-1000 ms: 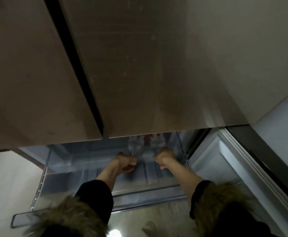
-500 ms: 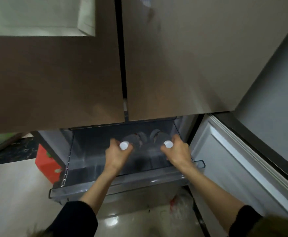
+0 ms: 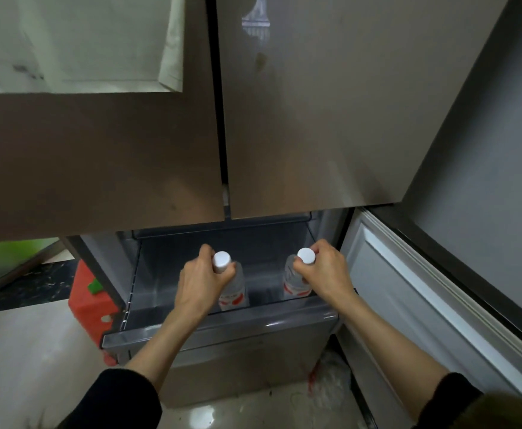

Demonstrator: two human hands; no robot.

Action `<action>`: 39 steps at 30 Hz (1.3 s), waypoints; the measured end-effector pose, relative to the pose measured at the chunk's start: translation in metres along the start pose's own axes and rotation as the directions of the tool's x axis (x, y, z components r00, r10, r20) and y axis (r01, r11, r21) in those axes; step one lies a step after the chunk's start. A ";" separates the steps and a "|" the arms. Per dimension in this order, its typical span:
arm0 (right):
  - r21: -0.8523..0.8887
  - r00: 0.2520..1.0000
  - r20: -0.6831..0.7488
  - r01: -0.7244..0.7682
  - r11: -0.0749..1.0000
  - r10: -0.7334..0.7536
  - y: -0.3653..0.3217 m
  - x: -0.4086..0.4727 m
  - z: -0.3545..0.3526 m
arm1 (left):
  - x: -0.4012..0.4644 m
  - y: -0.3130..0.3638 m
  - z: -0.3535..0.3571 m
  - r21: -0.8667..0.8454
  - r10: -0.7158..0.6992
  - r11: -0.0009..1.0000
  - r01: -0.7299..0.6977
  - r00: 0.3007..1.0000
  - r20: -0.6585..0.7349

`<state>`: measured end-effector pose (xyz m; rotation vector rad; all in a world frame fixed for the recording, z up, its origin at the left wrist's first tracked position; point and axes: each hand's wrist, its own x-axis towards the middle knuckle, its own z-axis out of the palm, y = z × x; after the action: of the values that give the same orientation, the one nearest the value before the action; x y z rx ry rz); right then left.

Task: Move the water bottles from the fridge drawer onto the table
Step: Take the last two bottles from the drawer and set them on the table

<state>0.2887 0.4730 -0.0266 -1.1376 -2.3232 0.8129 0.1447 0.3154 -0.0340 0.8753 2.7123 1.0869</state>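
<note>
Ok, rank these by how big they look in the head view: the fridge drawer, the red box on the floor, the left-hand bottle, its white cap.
1. fridge drawer
2. red box, partly hidden behind the drawer
3. left-hand bottle, partly covered by the left hand
4. white cap

The order is plain; nearness to the camera does not upset it.

We see the open fridge drawer (image 3: 222,331) below our fingers (image 3: 205,252); two water bottles (image 3: 233,292) held at their necks stand over it.
</note>
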 end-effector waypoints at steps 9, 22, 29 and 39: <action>-0.019 0.979 0.153 0.143 0.990 -0.139 0.007 0.012 0.005 | 0.005 0.008 0.031 -0.099 -0.018 0.995 0.020 1.000 0.020; 0.087 0.920 0.380 0.066 0.994 -0.094 0.025 0.023 0.032 | 0.008 -0.026 0.036 -0.290 0.052 0.954 0.074 0.914 0.403; 0.153 0.907 0.412 0.025 0.988 -0.087 0.029 0.027 0.041 | 0.013 -0.025 0.039 -0.248 0.050 0.968 0.045 0.931 0.363; 0.226 0.938 0.248 0.187 0.956 -0.242 0.016 0.017 0.026 | -0.012 -0.003 0.023 -0.183 0.064 0.982 -0.052 0.996 0.057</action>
<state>0.2724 0.4866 -0.0545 -0.7061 -2.4613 1.1483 0.1601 0.3208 -0.0550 0.9464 2.5036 1.2718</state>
